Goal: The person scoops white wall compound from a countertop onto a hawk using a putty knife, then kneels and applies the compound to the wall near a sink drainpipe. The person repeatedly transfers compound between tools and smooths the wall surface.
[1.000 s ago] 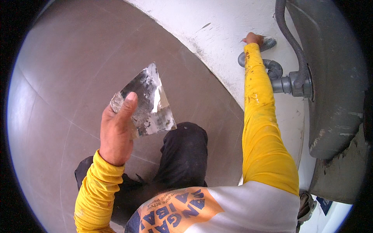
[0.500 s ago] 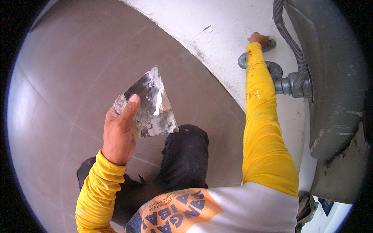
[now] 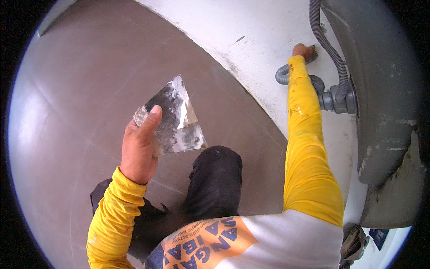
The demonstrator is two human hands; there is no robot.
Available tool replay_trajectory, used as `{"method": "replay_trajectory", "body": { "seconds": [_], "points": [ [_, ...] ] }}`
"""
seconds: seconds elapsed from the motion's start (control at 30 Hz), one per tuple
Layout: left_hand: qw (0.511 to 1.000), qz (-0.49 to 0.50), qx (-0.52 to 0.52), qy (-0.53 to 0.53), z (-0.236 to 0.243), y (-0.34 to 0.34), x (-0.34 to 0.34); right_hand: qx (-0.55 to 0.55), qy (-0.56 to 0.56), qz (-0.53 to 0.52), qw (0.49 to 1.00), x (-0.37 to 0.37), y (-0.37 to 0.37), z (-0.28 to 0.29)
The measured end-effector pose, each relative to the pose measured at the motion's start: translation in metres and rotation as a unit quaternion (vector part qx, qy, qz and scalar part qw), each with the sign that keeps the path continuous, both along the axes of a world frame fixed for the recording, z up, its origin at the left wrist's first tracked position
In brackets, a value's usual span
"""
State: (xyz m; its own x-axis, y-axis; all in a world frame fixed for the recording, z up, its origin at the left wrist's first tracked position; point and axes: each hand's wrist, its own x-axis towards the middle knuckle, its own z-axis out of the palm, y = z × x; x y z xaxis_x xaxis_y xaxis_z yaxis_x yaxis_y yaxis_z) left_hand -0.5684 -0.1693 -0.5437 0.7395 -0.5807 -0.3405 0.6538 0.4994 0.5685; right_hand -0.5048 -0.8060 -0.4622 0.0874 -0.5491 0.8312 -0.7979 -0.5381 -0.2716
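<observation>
My left hand [image 3: 139,145] grips a flat metal plate [image 3: 177,119] smeared with white and grey putty, thumb on top and fingers underneath. The plate is held over the brown floor, with a white lump of putty near its right edge. My right arm is stretched far forward along the white wall [image 3: 260,49]. At its end my right hand [image 3: 304,51] is closed, next to the wall and over the grey corrugated drain hose [image 3: 283,75]. Whatever its fingers hold is hidden from this view.
A grey pipe fitting [image 3: 333,99] joins the hoses to the dark grey basin [image 3: 380,89] at right. Another corrugated hose [image 3: 329,42] runs down to it. My knees [image 3: 217,179] are bent over the brown floor [image 3: 103,76]. A crumpled dark item [image 3: 354,244] lies lower right.
My right hand has moved slightly to the right and nearer along the wall, over the hose. The left hand and its plate have stayed almost still; the view has shifted a little.
</observation>
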Motion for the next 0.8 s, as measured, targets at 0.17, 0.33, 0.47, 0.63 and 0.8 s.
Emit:
{"method": "replay_trajectory", "body": {
  "seconds": [0.17,0.33,0.47,0.63,0.8],
  "points": [
    [1.000,0.001,0.005,-0.020,0.006,0.000,0.001,0.054,0.095,0.007,0.994,0.005,-0.014,0.029],
    [1.000,-0.004,-0.018,0.001,0.004,0.004,0.000,0.255,-0.041,0.198,0.946,0.001,0.076,-0.018],
    [0.998,0.027,-0.052,0.028,0.003,0.006,-0.001,0.332,-0.006,0.467,0.820,-0.052,0.223,-0.055],
    [0.994,-0.005,-0.075,0.080,0.011,0.012,-0.003,-0.008,0.204,0.647,0.735,-0.123,0.368,-0.021],
    [0.980,-0.040,-0.180,0.069,0.019,0.020,-0.001,-0.144,0.328,0.700,0.618,-0.145,0.439,-0.003]
  ]
}}
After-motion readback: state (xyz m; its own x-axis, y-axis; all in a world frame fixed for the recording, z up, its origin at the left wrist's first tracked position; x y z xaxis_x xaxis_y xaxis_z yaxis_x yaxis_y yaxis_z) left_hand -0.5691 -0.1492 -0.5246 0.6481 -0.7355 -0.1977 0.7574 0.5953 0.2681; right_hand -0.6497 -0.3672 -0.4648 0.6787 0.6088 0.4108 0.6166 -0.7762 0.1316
